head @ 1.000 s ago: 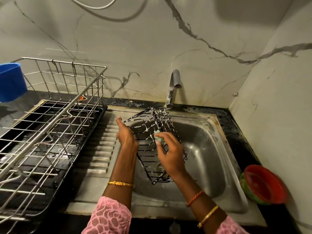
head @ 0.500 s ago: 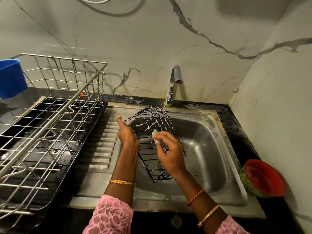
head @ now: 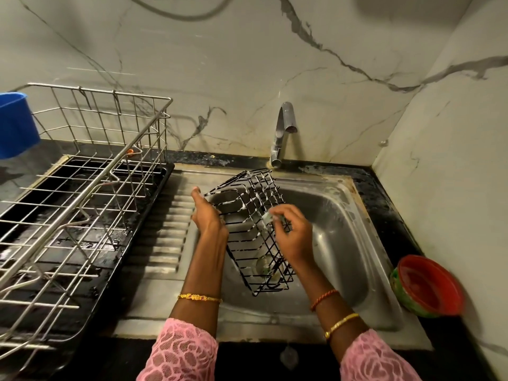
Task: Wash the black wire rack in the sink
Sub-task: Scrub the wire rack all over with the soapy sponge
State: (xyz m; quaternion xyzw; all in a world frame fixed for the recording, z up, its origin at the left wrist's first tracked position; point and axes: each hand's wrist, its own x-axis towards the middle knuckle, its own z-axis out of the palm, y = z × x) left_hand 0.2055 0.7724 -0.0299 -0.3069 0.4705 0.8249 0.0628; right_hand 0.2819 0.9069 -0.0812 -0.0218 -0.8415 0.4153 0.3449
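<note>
I use the stainless steel sink basin [head: 354,229] as landmark. Far left of it: blue plastic cup [head: 16,125], partly cut by the frame edge. Between cup and sink: large silver wire dish drainer [head: 90,177] sitting on a black drip tray [head: 115,259], which butts against the sink's ribbed draining board [head: 165,235].

At the sink's left edge I see my left hand [head: 209,218], fingers straight and together, palm pressed flat on the left side of the black wire rack [head: 253,232]. No curl round the wires that I can see.

The rack stands tilted inside the sink, lower end down near the drain, upper end up toward the grey metal tap [head: 283,130] at the sink's back rim. White suds on some wires.

My right hand [head: 294,235] is over the rack's right side, fingertips pinched on a small pale green scrub pad [head: 268,217] against the wires. Blurred.

Right of the sink, on the black counter [head: 384,204]: red bowl with green outside [head: 426,287].
</note>
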